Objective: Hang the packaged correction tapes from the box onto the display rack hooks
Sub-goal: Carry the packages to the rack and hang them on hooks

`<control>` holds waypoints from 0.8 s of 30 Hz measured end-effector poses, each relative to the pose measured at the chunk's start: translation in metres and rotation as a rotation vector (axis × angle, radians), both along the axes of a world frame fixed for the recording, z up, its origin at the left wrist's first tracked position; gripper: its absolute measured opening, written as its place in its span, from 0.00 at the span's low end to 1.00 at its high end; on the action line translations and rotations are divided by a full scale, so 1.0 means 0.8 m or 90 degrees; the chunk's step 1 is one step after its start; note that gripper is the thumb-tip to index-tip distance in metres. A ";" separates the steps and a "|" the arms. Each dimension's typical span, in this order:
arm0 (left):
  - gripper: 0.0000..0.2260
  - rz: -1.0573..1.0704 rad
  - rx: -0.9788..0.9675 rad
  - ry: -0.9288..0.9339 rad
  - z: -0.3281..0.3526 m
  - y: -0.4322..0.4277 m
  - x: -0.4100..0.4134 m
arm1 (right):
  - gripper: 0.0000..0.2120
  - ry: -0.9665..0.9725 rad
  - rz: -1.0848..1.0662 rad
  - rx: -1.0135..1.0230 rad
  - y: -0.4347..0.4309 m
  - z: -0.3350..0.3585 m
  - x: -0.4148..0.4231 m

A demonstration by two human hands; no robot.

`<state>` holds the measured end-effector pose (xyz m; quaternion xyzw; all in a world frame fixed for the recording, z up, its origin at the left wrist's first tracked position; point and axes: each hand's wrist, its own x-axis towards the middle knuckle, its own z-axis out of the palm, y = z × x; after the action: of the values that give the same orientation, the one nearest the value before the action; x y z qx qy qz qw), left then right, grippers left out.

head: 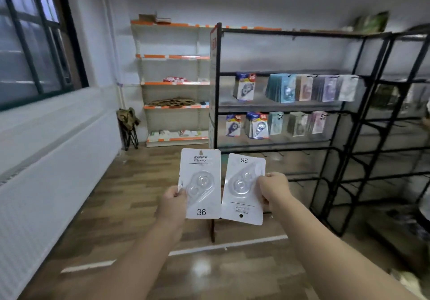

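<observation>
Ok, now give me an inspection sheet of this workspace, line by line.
Surface: wooden floor with white line marks on it; no table seen.
Job's things: left package upright, hang hole at top; right package upside down, hang hole at bottom; display rack carries hanging packs on two rows, lower rows look bare; box not in view.
Clutter: folding stool against the wall.
Hands: left hand pinches the left package's edge; right hand grips the right package's edge.
Cables: nothing seen.
Surroundings: window on the left, orange-edged shelves at the back wall.
</observation>
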<state>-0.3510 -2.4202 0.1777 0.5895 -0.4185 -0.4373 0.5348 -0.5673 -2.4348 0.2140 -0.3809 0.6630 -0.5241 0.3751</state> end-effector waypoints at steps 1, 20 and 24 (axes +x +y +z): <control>0.10 -0.013 0.002 0.004 0.001 -0.007 -0.027 | 0.15 0.003 -0.012 -0.001 -0.002 0.001 -0.028; 0.10 -0.269 0.013 0.043 -0.006 -0.249 -0.389 | 0.12 0.015 -0.290 0.017 -0.136 -0.020 -0.389; 0.10 -0.330 0.001 0.040 0.004 -0.312 -0.464 | 0.11 0.022 -0.339 0.005 -0.173 -0.011 -0.451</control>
<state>-0.7225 -2.6698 0.1809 0.4491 -0.5387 -0.5779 0.4174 -0.9280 -2.5731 0.2054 -0.2003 0.7483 -0.5949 0.2144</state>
